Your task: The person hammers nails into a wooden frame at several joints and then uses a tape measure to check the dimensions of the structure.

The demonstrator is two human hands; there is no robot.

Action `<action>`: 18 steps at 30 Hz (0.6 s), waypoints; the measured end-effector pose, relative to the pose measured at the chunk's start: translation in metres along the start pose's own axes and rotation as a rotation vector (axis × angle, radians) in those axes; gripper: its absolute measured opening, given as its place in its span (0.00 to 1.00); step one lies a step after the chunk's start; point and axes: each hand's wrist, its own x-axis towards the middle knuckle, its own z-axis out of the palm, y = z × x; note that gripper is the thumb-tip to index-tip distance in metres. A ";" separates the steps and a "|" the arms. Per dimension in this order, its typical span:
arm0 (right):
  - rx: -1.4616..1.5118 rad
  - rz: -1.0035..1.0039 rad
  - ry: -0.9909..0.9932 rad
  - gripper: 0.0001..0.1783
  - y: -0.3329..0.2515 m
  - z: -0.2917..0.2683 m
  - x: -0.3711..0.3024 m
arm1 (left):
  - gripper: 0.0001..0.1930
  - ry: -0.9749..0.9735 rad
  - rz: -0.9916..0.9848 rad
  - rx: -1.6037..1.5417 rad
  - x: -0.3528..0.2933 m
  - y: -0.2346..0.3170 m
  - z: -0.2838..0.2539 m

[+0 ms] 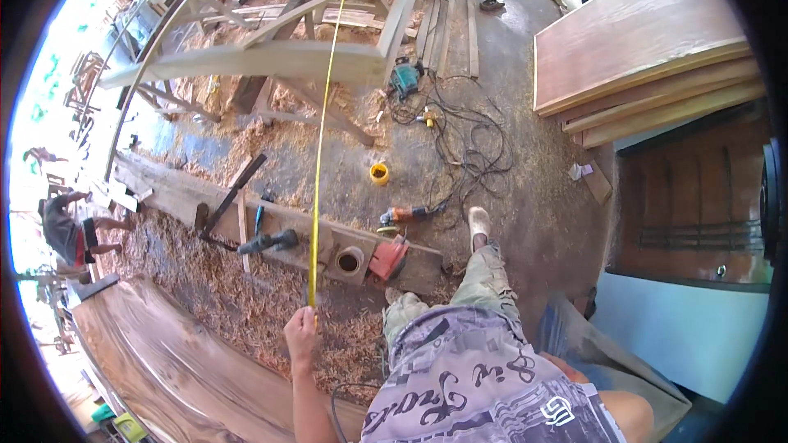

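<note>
My left hand point(302, 335) is closed at the near end of a yellow tape measure point(322, 135). Its long blade stretches away from me, over the plank and shavings, to a pale wooden frame point(328, 57) at the far side. The case is mostly hidden in my fist. Low by my right hip, part of my right hand point(568, 367) shows beside the shirt; its fingers are hidden. Beneath the blade, a dark power tool point(273, 241) lies on a long plank point(185, 189), with a red power tool point(388, 258) farther right.
Wood shavings cover much of the floor. An orange angle grinder point(410, 214), a yellow cup point(379, 174), a teal power tool point(405, 78) and tangled cables point(476, 152) lie ahead. Stacked panels point(640, 33) stand right; a large board point(164, 344) lies left. Another person point(70, 226) bends at far left.
</note>
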 end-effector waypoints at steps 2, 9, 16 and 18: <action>0.070 -0.034 -0.006 0.07 -0.019 -0.041 0.043 | 0.16 0.062 -0.058 -0.042 0.014 0.028 0.010; -0.337 0.262 0.519 0.13 -0.162 -0.297 0.247 | 0.16 0.093 -0.146 0.205 0.059 0.138 0.063; -0.099 -0.148 0.879 0.12 -0.369 -0.541 0.304 | 0.18 0.202 -0.090 0.554 0.116 0.261 0.053; -0.262 -0.081 1.039 0.16 -0.406 -0.561 0.324 | 0.18 0.186 -0.131 0.508 0.141 0.293 0.062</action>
